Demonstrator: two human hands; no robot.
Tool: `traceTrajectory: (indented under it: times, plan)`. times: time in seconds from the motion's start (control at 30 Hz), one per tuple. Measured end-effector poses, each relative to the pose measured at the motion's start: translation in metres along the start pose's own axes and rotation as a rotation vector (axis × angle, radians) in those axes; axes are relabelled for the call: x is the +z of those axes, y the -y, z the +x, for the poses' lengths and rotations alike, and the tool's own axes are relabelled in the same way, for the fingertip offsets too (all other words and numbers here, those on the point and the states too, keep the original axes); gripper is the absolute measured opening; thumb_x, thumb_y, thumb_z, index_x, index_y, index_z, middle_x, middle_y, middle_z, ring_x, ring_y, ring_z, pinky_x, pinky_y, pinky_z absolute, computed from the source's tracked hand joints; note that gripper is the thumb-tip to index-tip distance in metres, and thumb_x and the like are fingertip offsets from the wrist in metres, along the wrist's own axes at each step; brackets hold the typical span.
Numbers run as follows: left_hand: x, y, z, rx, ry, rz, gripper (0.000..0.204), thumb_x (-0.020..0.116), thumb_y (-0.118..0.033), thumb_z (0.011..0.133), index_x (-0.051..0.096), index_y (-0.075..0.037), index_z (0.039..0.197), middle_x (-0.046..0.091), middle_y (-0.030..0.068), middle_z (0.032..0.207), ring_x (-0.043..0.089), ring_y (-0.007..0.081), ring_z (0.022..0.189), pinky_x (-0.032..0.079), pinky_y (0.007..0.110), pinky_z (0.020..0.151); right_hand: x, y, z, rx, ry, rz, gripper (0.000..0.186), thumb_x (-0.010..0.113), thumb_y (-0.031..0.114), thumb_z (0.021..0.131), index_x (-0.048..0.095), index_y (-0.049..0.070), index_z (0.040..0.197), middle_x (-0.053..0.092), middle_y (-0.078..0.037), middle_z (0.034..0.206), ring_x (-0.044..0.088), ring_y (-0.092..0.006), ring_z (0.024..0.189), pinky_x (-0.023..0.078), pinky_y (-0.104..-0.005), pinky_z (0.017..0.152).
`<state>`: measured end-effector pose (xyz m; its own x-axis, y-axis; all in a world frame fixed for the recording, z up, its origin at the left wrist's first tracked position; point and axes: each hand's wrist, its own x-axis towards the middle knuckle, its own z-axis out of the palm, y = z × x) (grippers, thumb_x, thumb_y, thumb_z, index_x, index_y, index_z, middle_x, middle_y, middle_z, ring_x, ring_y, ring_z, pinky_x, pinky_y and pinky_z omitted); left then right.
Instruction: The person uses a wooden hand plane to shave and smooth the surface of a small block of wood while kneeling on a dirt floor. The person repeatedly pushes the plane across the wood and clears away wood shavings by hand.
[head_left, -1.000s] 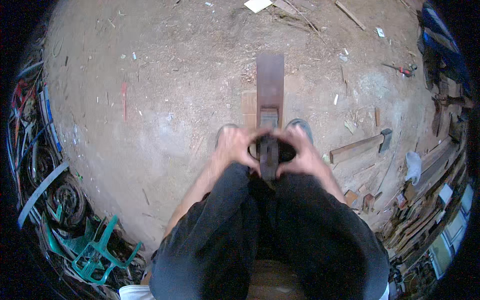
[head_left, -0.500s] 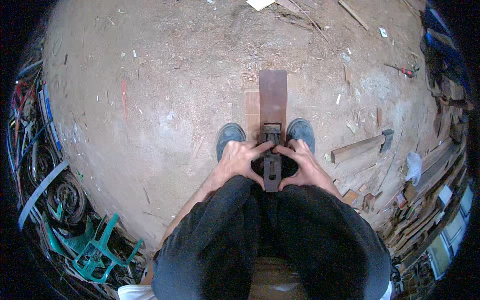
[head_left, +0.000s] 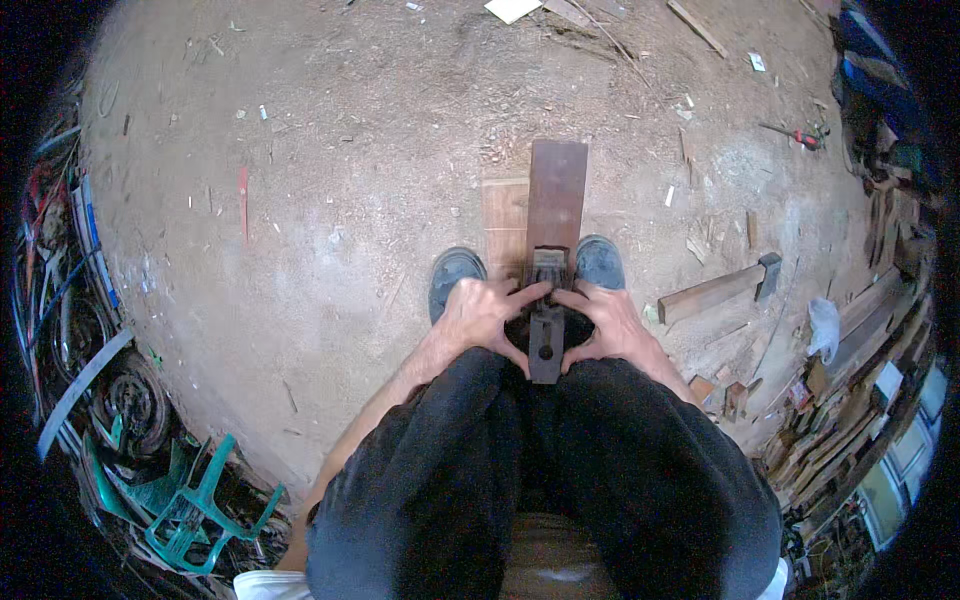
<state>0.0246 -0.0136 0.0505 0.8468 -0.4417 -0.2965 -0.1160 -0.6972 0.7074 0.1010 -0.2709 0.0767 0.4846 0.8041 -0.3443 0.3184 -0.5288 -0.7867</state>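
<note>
A long dark brown wooden hand plane [head_left: 558,195] points away from me between my shoes. Toward its middle is a dark opening with metal and wedge-like parts [head_left: 549,262]. The near end is darker and has a round hole. My left hand [head_left: 480,312] grips the plane from the left, index finger over the top and thumb near its close end. My right hand [head_left: 610,325] mirrors that grip on the right side. Beneath and to the left of the plane shows a lighter wooden board [head_left: 505,220]. The palm sides of both hands are hidden.
To the right lies a wooden-handled axe or hatchet-like tool [head_left: 715,290], with a red-handled screwdriver [head_left: 803,138] farther off. Wood scraps [head_left: 820,430] pile along the right. A broken green plastic chair [head_left: 205,510] and coiled hoses [head_left: 130,400] crowd the left edge.
The plane's far end has swung slightly right, showing more of the board on its left. Both hands keep their grip, and the whole view has shifted a little.
</note>
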Motion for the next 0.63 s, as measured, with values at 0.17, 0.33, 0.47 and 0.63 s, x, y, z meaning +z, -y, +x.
traceTrajectory:
  times: [0.17, 0.33, 0.47, 0.63]
  plan:
    - [-0.013, 0.035, 0.033, 0.108, -0.212, -0.023, 0.127, 0.075, -0.094, 0.036, 0.059, -0.025, 0.141, 0.074, 0.0095, 0.08, 0.071, 0.0253, 0.061, 0.054, 0.04, 0.055, -0.001, -0.029, 0.036, -0.043, -0.162, 0.154, 0.107, 0.093, 0.061, 0.046, 0.062, 0.016, 0.138, 0.073, -0.016, 0.119, 0.072, -0.0356, 0.105, 0.056, -0.0447, 0.09]
    - [-0.017, 0.023, 0.026, 0.033, -0.234, 0.032, 0.12, 0.078, -0.09, 0.037, 0.065, -0.023, 0.135, 0.072, 0.0073, 0.074, 0.068, 0.0251, 0.054, 0.052, 0.04, 0.051, -0.002, -0.033, 0.037, -0.163, -0.213, 0.056, 0.105, 0.092, 0.063, 0.049, 0.061, 0.017, 0.139, 0.074, -0.015, 0.113, 0.073, -0.0365, 0.092, 0.058, -0.0441, 0.077]
    - [-0.001, 0.007, 0.006, 0.126, -0.212, 0.053, 0.11, 0.083, -0.08, 0.051, 0.063, -0.014, 0.136, 0.074, 0.01, 0.092, 0.072, 0.023, 0.068, 0.055, 0.037, 0.055, 0.011, -0.03, 0.016, -0.093, 0.03, -0.201, 0.097, 0.085, 0.068, 0.06, 0.06, 0.018, 0.14, 0.074, -0.012, 0.102, 0.073, -0.0351, 0.088, 0.058, -0.044, 0.073]
    - [0.001, 0.014, 0.013, 0.036, -0.127, 0.074, 0.097, 0.082, -0.064, 0.071, 0.05, -0.014, 0.148, 0.075, 0.0095, 0.09, 0.075, 0.0235, 0.073, 0.058, 0.034, 0.058, 0.042, -0.056, 0.015, 0.0, -0.182, -0.04, 0.094, 0.089, 0.054, 0.067, 0.054, 0.02, 0.146, 0.074, -0.017, 0.113, 0.075, -0.0344, 0.098, 0.06, -0.0433, 0.074]
